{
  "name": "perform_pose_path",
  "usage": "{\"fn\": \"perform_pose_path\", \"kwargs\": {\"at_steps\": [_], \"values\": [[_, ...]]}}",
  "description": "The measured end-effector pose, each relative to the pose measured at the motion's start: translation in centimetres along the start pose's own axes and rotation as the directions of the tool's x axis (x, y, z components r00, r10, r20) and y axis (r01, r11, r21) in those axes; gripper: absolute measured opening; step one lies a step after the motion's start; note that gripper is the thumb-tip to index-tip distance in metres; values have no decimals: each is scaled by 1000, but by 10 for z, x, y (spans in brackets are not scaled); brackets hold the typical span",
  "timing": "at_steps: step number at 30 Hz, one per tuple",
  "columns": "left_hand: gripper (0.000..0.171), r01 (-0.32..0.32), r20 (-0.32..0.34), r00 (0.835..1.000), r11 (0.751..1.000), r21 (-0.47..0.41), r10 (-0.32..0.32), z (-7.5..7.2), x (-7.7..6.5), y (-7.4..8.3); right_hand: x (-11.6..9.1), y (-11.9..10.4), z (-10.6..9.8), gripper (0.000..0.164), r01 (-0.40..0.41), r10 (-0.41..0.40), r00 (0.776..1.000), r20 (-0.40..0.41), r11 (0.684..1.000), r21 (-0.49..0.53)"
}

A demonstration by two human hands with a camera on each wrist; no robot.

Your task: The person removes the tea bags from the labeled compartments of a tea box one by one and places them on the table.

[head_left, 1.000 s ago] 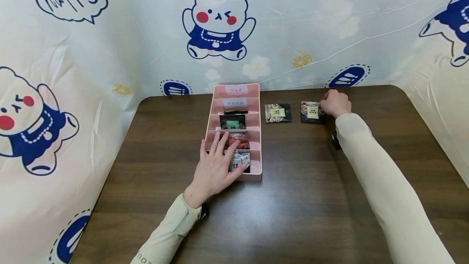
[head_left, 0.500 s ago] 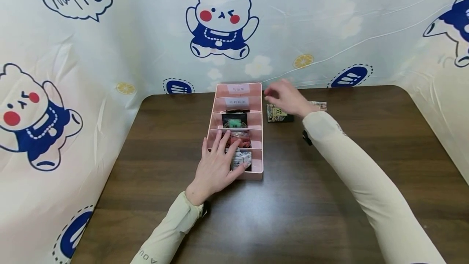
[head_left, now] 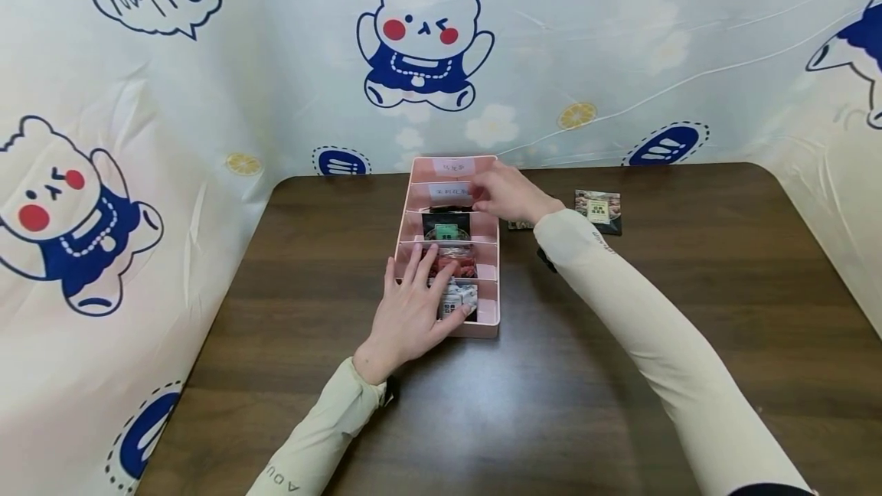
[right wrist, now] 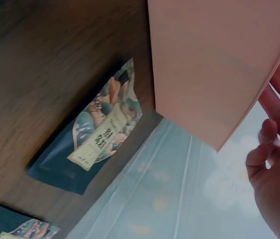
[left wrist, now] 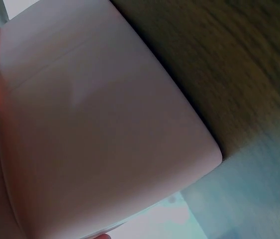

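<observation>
A pink divided box (head_left: 487, 301) stands on the table with packets in its three nearest compartments. My left hand (head_left: 406, 320) lies over its near left side, fingers spread across a red packet (head_left: 460, 260) and a white-and-black packet (head_left: 459, 301). Just behind these is a black packet with a green label (head_left: 446, 228). My right hand (head_left: 510, 191) reaches over the far right rim, loosely curled fingers by the paper label (head_left: 448, 192); nothing shows in its grasp. In the right wrist view, the tips of its reaching fingers are hidden behind the box wall (right wrist: 214, 64).
A dark packet with a cream label (right wrist: 102, 134) lies right of the box, mostly under the right forearm in the head view. Another such packet (head_left: 598, 211) lies farther right. A patterned curtain (head_left: 586, 37) hangs behind the wooden table (head_left: 551, 389).
My right hand has left the farther right packet and moved left, over the nearer packet, to the box's far compartments. Both packets stay on the table. My left hand keeps its place.
</observation>
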State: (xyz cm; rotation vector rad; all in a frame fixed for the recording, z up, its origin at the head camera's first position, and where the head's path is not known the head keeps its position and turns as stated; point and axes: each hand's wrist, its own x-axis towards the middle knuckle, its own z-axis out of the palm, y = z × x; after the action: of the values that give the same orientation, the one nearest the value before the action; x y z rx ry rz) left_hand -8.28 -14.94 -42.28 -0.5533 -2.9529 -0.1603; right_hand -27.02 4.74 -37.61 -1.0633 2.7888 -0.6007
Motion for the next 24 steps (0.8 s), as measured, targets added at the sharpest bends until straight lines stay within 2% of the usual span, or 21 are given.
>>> {"fn": "perform_pose_path", "kwargs": {"at_steps": [4,10,17,24], "values": [[71,0,-14,1000,1000,16,0,0,0,0,6,-4,1,25,-18,19,999,38,1000,-22],[70,5,-8,1000,1000,-2,-5,0,0,2,14,-6,7,19,-19,21,999,44,999,-34],[71,13,-1,1000,1000,-3,-13,1,0,3,19,-5,15,16,-60,62,996,59,998,-36],[71,16,-4,1000,1000,1,-16,-1,-1,2,19,-7,13,19,-41,40,999,-11,994,-103]]}}
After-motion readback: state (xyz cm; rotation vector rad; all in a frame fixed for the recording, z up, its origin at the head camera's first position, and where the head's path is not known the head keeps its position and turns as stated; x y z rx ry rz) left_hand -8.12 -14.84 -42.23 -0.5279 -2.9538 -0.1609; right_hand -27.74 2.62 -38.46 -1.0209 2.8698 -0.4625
